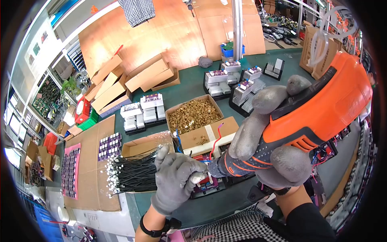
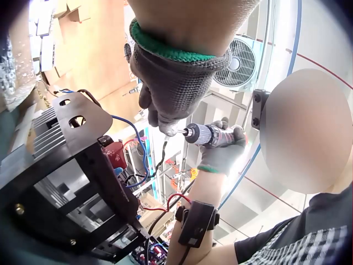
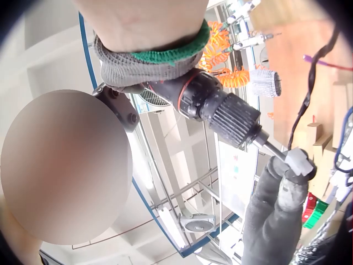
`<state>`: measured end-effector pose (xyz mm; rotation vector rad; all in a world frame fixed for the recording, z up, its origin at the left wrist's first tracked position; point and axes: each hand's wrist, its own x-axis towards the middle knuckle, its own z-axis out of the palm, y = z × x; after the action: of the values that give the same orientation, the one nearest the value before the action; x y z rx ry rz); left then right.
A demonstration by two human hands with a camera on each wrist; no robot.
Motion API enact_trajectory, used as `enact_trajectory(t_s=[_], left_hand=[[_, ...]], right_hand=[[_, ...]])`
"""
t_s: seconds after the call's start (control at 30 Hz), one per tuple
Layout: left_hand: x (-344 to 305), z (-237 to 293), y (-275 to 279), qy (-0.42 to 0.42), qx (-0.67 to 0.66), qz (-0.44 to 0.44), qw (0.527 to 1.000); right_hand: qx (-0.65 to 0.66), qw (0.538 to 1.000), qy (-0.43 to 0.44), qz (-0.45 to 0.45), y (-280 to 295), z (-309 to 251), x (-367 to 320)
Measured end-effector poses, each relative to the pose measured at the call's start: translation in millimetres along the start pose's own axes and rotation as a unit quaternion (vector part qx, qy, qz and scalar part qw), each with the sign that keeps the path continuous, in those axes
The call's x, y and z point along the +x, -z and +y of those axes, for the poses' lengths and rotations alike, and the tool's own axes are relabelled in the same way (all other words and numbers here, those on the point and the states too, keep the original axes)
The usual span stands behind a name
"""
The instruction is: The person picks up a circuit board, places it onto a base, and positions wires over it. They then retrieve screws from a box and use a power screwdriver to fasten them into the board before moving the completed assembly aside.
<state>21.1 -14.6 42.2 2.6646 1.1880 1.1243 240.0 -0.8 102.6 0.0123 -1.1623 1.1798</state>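
My gloved right hand [image 1: 248,135] grips an orange and black power drill [image 1: 342,94], its chuck [image 3: 234,118] pointing toward the left hand. Between thumb and fingertips my gloved left hand [image 1: 173,179] pinches a small white connector [image 3: 299,162] on a twisted black cable [image 3: 311,83]. The drill's thin bit [image 3: 276,150] reaches right up to the connector. Below the hands, a purple circuit board [image 1: 209,186] with red and blue wires is partly hidden. In the left wrist view a black frame [image 2: 102,207] with metal fins stands close beside the left hand.
A bundle of black cables [image 1: 135,173] with white ends lies left of the hands. Behind are a box of brass-coloured parts [image 1: 193,115] and several heat-sink assemblies [image 1: 153,107]. Purple boards [image 1: 109,146] lie on cardboard [image 1: 90,173] at the left.
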Motion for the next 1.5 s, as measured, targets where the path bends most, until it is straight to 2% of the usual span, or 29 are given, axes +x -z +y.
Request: enact_trajectory(t_s=[0.03,0.17,0.27,0.4,0.53,0.67,0.77,0.87,1.03,1.1,1.17,1.27,1.37,1.5], left_hand=[[-1.2,1.4,1.2,-0.003,0.003,0.000,1.000],[-11.7,-4.7,1.0,-0.001,-0.186,-0.008,0.983],[-23.5,-4.2,-2.4,-0.012,-0.205,-0.042,0.978],[-20.7,18.1,2.3,-0.006,-0.068,-0.053,0.996],[-19.7,3.8,3.2,0.077,-0.036,-0.078,0.993],[-23.8,3.2,-6.5,0.059,-0.025,-0.135,0.989],[-27.2,1.2,-15.1,0.036,-0.027,-0.131,0.990],[-31.2,2.2,-27.8,0.054,-0.020,-0.125,0.991],[-37.0,20.1,-45.9,0.108,0.015,-0.042,0.993],[-43.4,25.2,-57.5,0.143,0.019,-0.021,0.989],[-46.0,29.0,-60.0,0.118,0.086,-0.002,0.989],[-46.4,31.8,-60.3,0.107,0.164,-0.037,0.980],[-44.5,34.8,-58.4,0.109,0.158,-0.030,0.981],[-45.4,36.3,-57.7,0.111,0.155,-0.008,0.982]], right_hand=[[-0.003,1.000,-0.001,0.003,-1.5,1.2,-1.8],[-0.033,0.999,-0.003,0.012,-11.9,0.0,-6.5],[-0.126,0.991,-0.024,0.030,-26.4,-6.1,-15.2],[-0.267,0.961,-0.065,0.031,-32.9,1.7,-24.8],[-0.339,0.939,-0.055,0.008,-14.8,16.4,-30.6],[-0.390,0.919,-0.039,0.034,-8.4,30.2,-30.9],[-0.278,0.951,-0.100,0.090,-16.5,33.9,-30.2],[-0.373,0.924,-0.074,0.047,-11.1,44.4,-20.7],[-0.342,0.928,-0.146,0.014,-26.6,31.0,-12.6],[-0.392,0.913,-0.109,-0.017,-25.0,30.7,-13.9],[-0.412,0.905,-0.108,-0.016,-22.1,31.9,-14.7],[-0.396,0.910,-0.119,0.018,-20.9,38.0,-13.7],[-0.390,0.918,-0.063,0.025,-18.1,45.4,-13.5],[-0.401,0.912,-0.083,0.030,-17.6,40.1,-14.0]])
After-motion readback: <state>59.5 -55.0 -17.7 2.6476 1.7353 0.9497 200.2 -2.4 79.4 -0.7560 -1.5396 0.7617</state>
